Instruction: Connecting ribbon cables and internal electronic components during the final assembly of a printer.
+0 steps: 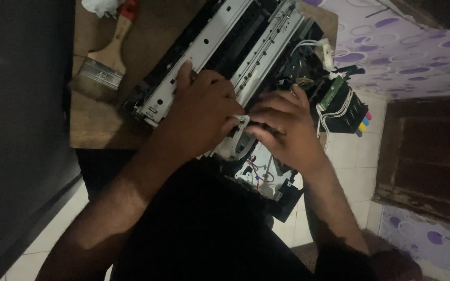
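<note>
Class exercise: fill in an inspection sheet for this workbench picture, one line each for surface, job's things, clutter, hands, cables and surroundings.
Surface: small brown wooden table, printer overhanging its edge.
Job's things: opened printer, metal rails exposed; white flat ribbon cable pinched between both hands.
Clutter: paintbrush; white crumpled cloth at the top edge.
Hands: left hand and right hand, fingers together on the ribbon.
Cables: white tubes running to the ink tank block.
Surroundings: pale floor tiles; purple-patterned sheet.
</note>
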